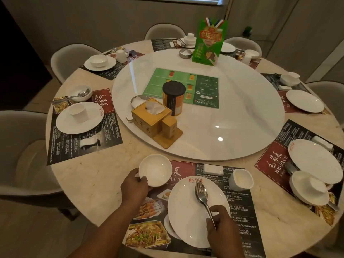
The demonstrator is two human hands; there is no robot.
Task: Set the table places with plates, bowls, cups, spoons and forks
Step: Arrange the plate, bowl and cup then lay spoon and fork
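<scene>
At the near place a white plate lies on a printed placemat. My right hand pinches the handle of a metal fork whose tines, together with a spoon beneath, rest over the plate. My left hand grips the rim of a white bowl at the mat's upper left corner. A white cup stands to the right of the plate, and a small white rest lies beyond it.
A white turntable fills the table's middle, carrying a wooden tissue box, a dark-lidded canister, a green menu and a green stand-up sign. Other places around the round table hold plates, bowls and cups. Grey chairs ring it.
</scene>
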